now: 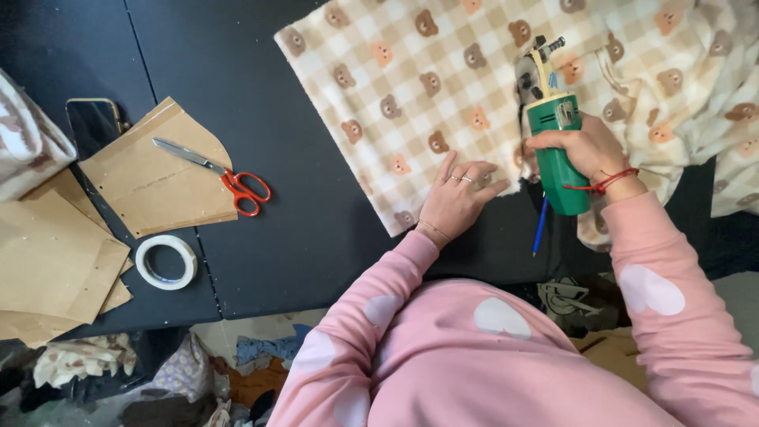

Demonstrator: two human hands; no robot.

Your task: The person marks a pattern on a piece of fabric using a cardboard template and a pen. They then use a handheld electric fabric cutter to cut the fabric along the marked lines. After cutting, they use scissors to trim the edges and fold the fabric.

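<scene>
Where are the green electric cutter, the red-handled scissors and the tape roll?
green electric cutter (556, 119): head view, green body.
red-handled scissors (246, 190): head view, red handles.
tape roll (188, 261): head view, right rim.

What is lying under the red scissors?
The scissors lie on a brown paper pattern piece, which rests on the black table. More brown paper lies beneath its left edge; what else it covers cannot be seen.

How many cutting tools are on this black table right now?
2. The orange-handled scissors lie on a brown paper pattern piece at left; the green electric fabric cutter is in the right hand on the bear-print checked fabric. Others may be hidden.
</scene>
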